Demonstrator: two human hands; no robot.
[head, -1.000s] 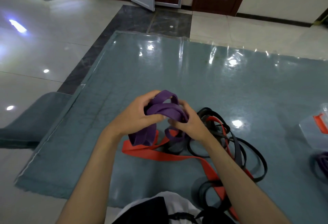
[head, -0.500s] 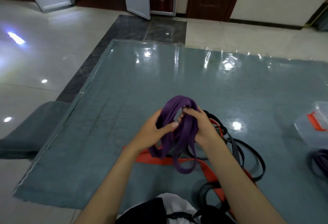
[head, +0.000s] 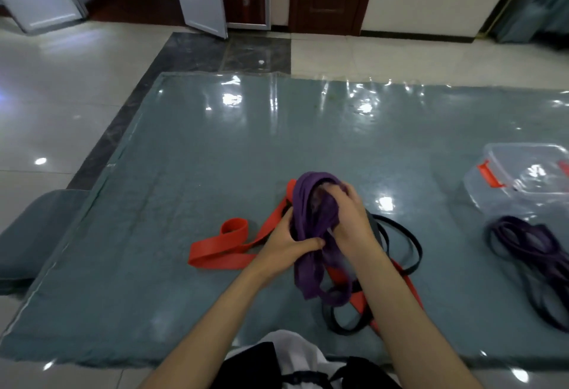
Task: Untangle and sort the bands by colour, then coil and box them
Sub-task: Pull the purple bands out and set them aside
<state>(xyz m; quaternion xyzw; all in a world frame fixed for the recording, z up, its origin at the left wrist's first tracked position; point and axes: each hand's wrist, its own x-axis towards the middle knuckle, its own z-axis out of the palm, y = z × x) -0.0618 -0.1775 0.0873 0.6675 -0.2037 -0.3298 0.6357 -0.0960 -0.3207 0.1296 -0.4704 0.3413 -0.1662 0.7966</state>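
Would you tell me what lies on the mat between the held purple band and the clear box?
In the head view, only black bands near the purple band; toward the clear box, bare mat.

mat (head: 184,281) left: open | right: clear box (head: 520,185), purple coil (head: 535,247)

At the centre of the frame I hold a bunched purple band (head: 311,231) in looped folds, its lower end hanging. Beneath it lie a flat red band (head: 228,250) stretching left and thin black bands (head: 403,244) looping right. More purple bands (head: 535,253) lie at the right edge, below a clear box (head: 523,182) with red clips.
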